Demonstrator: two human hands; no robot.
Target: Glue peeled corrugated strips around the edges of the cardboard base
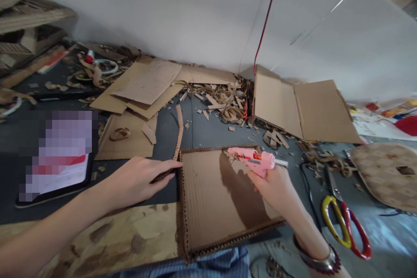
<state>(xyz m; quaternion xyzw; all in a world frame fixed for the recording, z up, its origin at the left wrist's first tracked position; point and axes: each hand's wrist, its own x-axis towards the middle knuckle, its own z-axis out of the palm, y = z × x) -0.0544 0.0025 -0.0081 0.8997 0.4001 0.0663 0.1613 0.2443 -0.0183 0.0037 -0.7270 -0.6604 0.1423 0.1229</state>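
Observation:
A shallow square cardboard tray (208,200) with corrugated edging lies in front of me. My left hand (140,180) holds its left side near the far corner, index fingertip on the rim and thumb lower down. From that corner a narrow corrugated cardboard strip (179,130) runs away across the table. My right hand (276,186) is wrapped round the handle of a pink hot glue gun (254,158), with a clear glue stick out of its back. The nozzle points left over the tray's far rim; whether it touches is unclear.
Yellow-and-red scissors (345,221) lie right of the tray, beside a black cord (308,191) and a round patterned pad (387,173). Cardboard sheets (146,80), a folded cardboard piece (325,110) and scraps (228,100) lie along the wall. A tablet (61,160) lies left.

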